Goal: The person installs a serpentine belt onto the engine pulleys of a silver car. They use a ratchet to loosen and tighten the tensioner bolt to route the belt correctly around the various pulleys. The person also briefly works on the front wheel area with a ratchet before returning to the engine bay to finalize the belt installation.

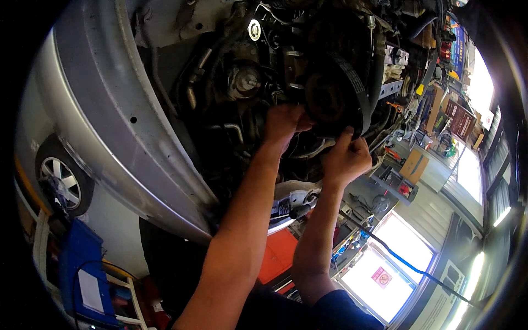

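A black ribbed drive belt (352, 82) curves down the right side of a dark round pulley (325, 99) in a car's engine bay. My right hand (346, 158) pinches the lower bend of this belt between thumb and fingers. Just left of it, my left hand (283, 126) has its fingers curled in at the pulley's lower edge. Deep shadow hides what those fingertips grip. Further left sits a round metal hub (245, 81), among hoses and a bent metal pipe (234, 132).
A silver body panel (104, 132) runs along the left of the engine bay. Beyond it stand a wheel (63, 176) and a blue object (82, 269). A red cabinet (278, 256) is below my arms. Cluttered shelves, cardboard boxes (459, 118) and a bright window (385, 264) lie to the right.
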The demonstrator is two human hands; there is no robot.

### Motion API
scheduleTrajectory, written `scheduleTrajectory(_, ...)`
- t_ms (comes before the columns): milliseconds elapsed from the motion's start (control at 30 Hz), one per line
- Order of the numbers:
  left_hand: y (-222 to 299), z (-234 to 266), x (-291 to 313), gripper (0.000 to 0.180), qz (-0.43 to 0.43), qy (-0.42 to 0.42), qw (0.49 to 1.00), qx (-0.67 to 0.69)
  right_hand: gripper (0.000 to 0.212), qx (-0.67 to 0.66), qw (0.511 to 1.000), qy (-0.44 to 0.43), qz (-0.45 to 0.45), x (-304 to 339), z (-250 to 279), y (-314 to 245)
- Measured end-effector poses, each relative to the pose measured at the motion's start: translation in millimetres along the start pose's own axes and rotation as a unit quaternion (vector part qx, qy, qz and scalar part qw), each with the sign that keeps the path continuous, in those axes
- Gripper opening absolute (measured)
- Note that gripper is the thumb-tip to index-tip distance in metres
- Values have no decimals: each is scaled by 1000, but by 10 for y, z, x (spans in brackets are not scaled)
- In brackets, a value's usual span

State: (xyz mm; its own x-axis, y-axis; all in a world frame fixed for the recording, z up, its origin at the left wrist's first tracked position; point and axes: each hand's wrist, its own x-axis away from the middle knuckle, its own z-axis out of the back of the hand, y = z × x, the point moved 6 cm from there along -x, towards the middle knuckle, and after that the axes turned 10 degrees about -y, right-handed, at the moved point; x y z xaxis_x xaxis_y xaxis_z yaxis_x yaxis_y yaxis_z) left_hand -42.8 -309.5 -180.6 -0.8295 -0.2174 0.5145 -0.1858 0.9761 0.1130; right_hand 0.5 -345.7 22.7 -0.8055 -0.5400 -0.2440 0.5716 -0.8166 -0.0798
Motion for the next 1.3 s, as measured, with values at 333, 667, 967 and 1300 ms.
scheduleTrajectory(333,192,-73,63,22,47,69,996,-36,32,-28,993,-113,-18,-247,80,15)
scheduleTrajectory(667,826,-807,1499,12,-85,78,909,-401,41,-68,981,-179,-22,-344,59,207)
scheduleTrajectory(967,117,-955,2432,17,62,-138,705,-693,35,-123,982,-135,-47,-272,104,230)
scheduleTrajectory(1300,-1017,-1512,2333,35,-232,-353,465,-778,40,-127,960,-241,-71,-295,3,211)
